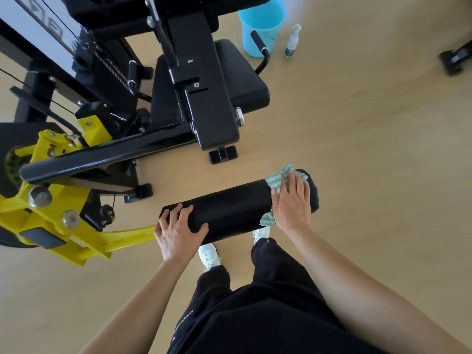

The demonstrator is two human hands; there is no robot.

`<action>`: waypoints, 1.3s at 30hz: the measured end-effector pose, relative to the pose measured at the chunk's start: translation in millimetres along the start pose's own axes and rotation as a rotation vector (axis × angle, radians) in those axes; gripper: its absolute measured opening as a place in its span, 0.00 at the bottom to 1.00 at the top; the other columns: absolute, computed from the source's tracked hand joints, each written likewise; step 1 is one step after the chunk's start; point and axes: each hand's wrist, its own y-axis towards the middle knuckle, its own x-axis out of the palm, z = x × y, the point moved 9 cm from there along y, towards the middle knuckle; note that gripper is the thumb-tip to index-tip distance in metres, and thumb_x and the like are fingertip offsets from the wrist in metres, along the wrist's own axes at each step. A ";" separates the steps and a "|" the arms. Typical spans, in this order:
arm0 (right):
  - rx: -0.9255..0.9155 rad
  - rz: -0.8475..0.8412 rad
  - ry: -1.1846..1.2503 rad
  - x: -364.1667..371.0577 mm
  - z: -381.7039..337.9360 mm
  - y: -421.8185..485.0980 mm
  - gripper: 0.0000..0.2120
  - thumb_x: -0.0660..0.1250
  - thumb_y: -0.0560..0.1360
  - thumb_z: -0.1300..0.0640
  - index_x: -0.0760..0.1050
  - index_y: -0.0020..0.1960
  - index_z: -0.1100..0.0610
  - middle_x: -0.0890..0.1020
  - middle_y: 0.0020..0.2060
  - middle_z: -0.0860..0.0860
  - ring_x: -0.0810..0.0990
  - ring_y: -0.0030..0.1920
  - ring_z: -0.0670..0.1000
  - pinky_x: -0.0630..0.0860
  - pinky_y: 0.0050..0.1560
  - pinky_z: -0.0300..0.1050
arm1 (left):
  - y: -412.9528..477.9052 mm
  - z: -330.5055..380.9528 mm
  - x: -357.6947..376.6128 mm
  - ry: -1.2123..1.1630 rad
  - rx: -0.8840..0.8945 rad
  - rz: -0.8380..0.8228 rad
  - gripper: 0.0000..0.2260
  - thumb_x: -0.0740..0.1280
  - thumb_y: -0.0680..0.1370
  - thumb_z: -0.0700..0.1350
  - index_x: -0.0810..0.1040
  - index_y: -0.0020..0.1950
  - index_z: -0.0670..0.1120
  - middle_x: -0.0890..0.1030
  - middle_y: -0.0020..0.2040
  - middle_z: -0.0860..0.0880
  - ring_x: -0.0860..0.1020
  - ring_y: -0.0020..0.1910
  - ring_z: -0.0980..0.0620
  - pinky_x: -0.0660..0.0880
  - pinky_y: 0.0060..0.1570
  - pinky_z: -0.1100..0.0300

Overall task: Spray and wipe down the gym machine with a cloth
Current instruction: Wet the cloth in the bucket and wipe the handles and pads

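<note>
A black padded roller (pixel 235 205) of the gym machine lies across the middle of the view, mounted on a yellow arm (pixel 122 237). My left hand (pixel 178 231) grips the roller's left end, fingers curled over its top. My right hand (pixel 292 203) presses a teal-and-white patterned cloth (pixel 277 180) flat against the roller's right end, fingers straight. Cloth edges stick out above and below the hand. A small white spray bottle (pixel 293 42) stands on the floor at the far right of the machine, out of reach of both hands.
The machine's black seat (pixel 245 80) and frame (pixel 204 85) fill the upper left, with yellow pivot parts (pixel 51 175) at left. A blue bucket (pixel 260 26) stands beside the spray bottle. Another machine's black foot (pixel 454 58) shows at the right edge. Light wood floor surrounds my legs.
</note>
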 end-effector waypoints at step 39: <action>0.060 -0.128 -0.053 -10.7 34.4 48.1 0.29 0.41 0.85 0.44 0.62 0.80 0.55 0.63 0.80 0.55 0.55 0.81 0.60 0.46 0.81 0.63 | 40.4 45.2 22.1 0.157 0.127 -0.283 0.30 0.47 0.84 0.65 0.57 0.83 0.54 0.60 0.83 0.51 0.55 0.82 0.45 0.48 0.80 0.42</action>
